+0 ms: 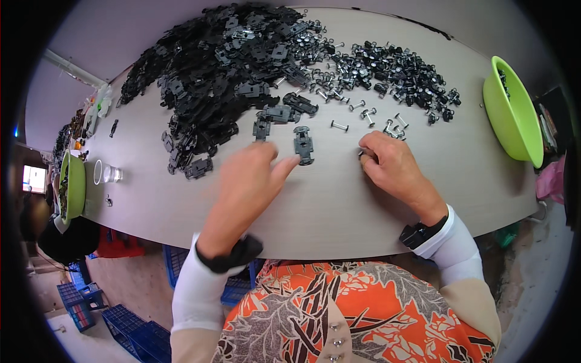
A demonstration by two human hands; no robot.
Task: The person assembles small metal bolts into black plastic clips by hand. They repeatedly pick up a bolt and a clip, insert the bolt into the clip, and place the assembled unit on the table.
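My left hand (251,181) is smeared by motion over the middle of the table, its thumb stretched away from the fingers, and I see nothing held in it. The thumb tip is close beside a dark grey toy-car chassis (303,145) lying lengthwise; I cannot tell whether they touch. Just beyond the fingers lie another chassis (261,128) and one set crosswise (279,114). To the right, my right hand (393,166) is pinched near the tabletop on a small wheel axle (361,153), mostly hidden by the fingers. Several loose wheel axles (340,126) lie beyond it.
A large heap of black chassis (212,72) covers the far left. Black-and-silver wheel axles (393,75) are piled at the far right. Green basins (514,115) stand at both sides, with a clear plastic cup (109,173) at left. Blue crates (136,327) sit on the floor.
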